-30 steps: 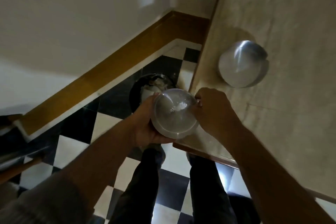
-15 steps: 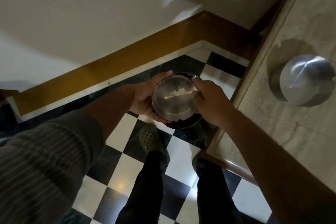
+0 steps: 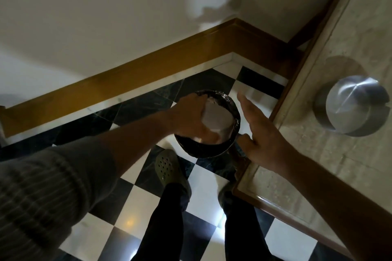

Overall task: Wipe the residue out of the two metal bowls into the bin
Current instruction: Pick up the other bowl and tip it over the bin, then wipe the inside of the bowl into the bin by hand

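while the left hand [image 3: 186,118] gripped a blurry metal bowl [image 3: 216,121] over the black bin [image 3: 207,150], the right hand [image 3: 263,133] hung beside it, fingers spread. second bowl [image 3: 352,106] sat upside down on the marble counter [image 3: 350,27].

The floor [image 3: 203,184] had black and white squares, shiny, with small bright spots of light on it. A white wall [image 3: 95,17] stood behind, with soft grey shadows across it. A brown wooden board [image 3: 131,78] ran along the bottom of the wall and bent at the corner. The pale stone counter [image 3: 350,38] on the right had a brown wooden edge.
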`<state>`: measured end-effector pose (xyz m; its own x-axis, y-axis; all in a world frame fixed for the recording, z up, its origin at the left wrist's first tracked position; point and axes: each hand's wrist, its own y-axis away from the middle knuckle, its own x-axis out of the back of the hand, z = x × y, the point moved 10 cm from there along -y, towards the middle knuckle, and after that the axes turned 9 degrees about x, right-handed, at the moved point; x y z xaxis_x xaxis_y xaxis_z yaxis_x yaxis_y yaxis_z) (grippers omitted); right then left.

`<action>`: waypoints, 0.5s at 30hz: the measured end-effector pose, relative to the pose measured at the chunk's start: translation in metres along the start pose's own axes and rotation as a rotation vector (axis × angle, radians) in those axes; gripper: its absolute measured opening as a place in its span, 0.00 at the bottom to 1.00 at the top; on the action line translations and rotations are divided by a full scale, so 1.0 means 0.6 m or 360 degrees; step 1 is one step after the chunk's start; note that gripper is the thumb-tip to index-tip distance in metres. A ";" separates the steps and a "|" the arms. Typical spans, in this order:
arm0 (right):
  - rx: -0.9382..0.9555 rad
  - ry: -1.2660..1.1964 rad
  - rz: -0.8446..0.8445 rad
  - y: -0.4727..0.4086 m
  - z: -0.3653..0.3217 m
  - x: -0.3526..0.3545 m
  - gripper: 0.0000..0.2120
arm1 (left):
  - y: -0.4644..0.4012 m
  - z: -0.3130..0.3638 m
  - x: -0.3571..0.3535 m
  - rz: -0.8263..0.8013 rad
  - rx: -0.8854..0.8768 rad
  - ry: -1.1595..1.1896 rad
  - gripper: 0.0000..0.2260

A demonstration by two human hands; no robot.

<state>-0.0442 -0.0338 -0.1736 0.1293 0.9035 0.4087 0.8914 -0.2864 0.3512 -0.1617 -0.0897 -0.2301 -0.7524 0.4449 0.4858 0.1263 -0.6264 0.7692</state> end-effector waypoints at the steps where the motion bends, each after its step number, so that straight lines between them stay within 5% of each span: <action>1: 0.0083 0.0162 -0.0004 0.003 -0.003 0.009 0.40 | 0.002 0.005 -0.004 0.0140 -0.0065 -0.0248 0.54; 4: 0.0346 0.0597 0.0142 0.009 -0.034 0.037 0.41 | 0.004 0.007 -0.027 0.0348 -0.0297 -0.0514 0.60; 10: 0.0751 0.1144 0.0586 0.045 -0.144 0.049 0.44 | -0.001 0.012 -0.024 0.0686 -0.0546 -0.0194 0.58; 15: 0.0436 0.1389 -0.0573 0.042 0.012 -0.107 0.53 | 0.001 0.020 -0.025 0.0800 -0.0729 -0.0149 0.53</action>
<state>-0.0269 -0.0966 -0.1972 -0.4381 0.3378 0.8331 0.8987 0.1436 0.4144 -0.1426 -0.0890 -0.2316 -0.6122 0.0701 0.7876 0.1435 -0.9697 0.1978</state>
